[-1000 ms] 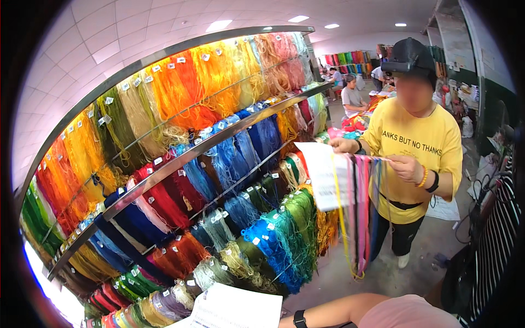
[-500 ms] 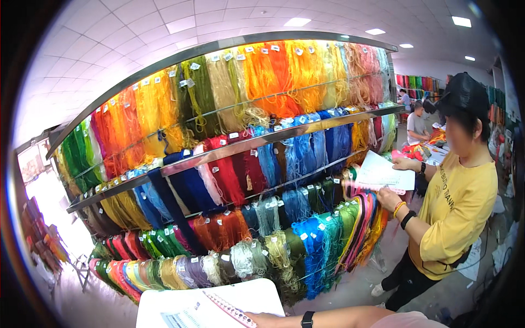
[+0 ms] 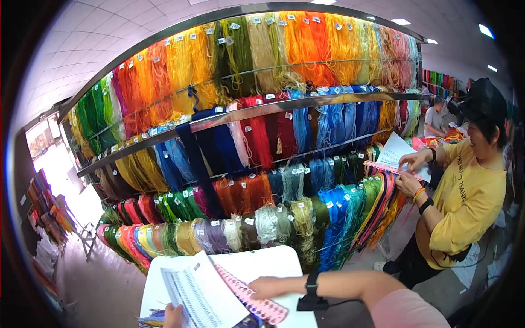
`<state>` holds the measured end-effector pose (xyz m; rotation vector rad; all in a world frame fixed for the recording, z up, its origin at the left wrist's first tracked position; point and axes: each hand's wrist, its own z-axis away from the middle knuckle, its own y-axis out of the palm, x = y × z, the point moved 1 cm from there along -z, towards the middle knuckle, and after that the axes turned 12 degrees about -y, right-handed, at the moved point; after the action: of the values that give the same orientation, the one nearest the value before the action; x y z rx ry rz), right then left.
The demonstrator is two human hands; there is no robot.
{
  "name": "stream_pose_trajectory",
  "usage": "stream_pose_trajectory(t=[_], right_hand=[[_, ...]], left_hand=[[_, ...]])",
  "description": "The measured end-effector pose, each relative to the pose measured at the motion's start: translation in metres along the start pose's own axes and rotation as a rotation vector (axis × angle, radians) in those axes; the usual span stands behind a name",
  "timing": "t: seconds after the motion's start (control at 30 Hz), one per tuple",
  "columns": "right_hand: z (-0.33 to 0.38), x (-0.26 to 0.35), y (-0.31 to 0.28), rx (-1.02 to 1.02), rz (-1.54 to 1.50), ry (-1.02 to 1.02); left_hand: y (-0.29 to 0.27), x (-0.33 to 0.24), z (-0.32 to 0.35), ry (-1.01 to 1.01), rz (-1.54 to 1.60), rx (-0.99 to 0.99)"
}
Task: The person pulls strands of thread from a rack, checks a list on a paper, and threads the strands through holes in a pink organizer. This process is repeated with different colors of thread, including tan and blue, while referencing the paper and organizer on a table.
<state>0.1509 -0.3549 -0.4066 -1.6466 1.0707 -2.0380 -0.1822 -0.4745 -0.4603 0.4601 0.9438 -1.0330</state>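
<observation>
Over a white table (image 3: 273,261), my left hand (image 3: 173,316) grips the lower left edge of a printed paper sheet (image 3: 205,295). A long pink strip with rows of holes (image 3: 235,285) slants out from beside the sheet. My right hand (image 3: 266,287) is closed on the strip's upper edge, with its fingertips partly hidden. Bundled coloured threads (image 3: 152,318) stick out under the paper at the table's near left; more thread shows below the strip.
A tall rack (image 3: 240,112) of tagged thread skeins in many colours spans the view beyond the table. At right stands a person in a yellow shirt (image 3: 465,191), holding a sheet (image 3: 395,150) and a pink strip (image 3: 377,167). Another person (image 3: 436,117) sits farther back.
My left hand has come into view holding the sheet, which is now raised and tilted. My right hand and the strip sit farther into view. The co-worker's hands have shifted on their strip.
</observation>
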Motion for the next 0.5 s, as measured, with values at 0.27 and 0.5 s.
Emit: stream_pose_trajectory(t=[0.27, 0.5], right_hand=[[-0.011, 0.001, -0.183, -0.729, 0.344, -0.146], [-0.009, 0.025, -0.365, -1.260, 0.091, -0.084]], left_hand=[[0.025, -0.062, 0.022, -0.058, -0.237, 0.262], [-0.017, -0.056, -0.053, 0.065, -0.744, -0.082]])
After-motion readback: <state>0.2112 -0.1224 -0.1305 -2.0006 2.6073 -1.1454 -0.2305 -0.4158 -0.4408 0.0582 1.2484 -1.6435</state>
